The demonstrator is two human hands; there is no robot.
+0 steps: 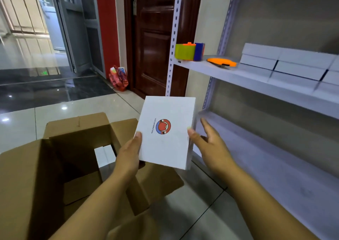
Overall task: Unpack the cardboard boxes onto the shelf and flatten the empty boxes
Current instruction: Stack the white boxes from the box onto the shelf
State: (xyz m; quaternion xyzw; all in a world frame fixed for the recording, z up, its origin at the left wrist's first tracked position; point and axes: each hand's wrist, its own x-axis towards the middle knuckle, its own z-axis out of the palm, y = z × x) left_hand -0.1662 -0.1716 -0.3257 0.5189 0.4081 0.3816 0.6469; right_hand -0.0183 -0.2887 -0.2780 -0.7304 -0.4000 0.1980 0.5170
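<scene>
— Where is the white box (166, 132) being held, taken from the cardboard box (73, 166)?

— It is being held up above the cardboard box's right-hand flap, on the side toward the shelf (275, 166). Its printed face is being turned up to the camera, and its long axis is running away from the person, tilted slightly to the right.

— How is it being gripped?

— The left hand (128, 153) is being closed on its near left edge, thumb on top and fingers hidden beneath. The right hand (209, 142) is being kept against the right edge: the thumb tip is touching that edge, while the fingers are being spread loosely beyond it, toward the shelf. A full grip there is not being shown.

— Which way is the placing spot lying?

— To the right of the cardboard box. The right hand is the nearer one to the shelf, so a handover to it is probably being called for. White boxes (286, 61) are being stacked on the upper shelf board, beyond an orange tool (222, 62) and a tape dispenser (189, 51).

— Is the cardboard box being emptied?

— Not fully, it is being judged: something white (104, 156) is showing deep inside it.
</scene>
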